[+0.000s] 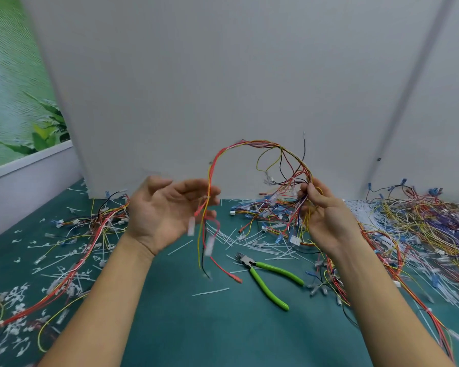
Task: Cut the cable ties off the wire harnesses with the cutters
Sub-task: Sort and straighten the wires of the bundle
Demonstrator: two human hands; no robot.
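Observation:
A wire harness (252, 147) of red, yellow and black wires arches in the air between my hands. My right hand (321, 210) is shut on one end of it, near several white ties and connectors. My left hand (164, 213) is palm up with fingers spread; the other end of the harness hangs loose just beside its fingertips, blurred. The green-handled cutters (268, 274) lie on the teal table (196, 327), below and between my hands, held by neither.
A big tangled pile of harnesses (414, 223) fills the right side. Another harness (72, 263) stretches along the left. Cut white tie pieces (252, 245) litter the table. A white wall stands close behind.

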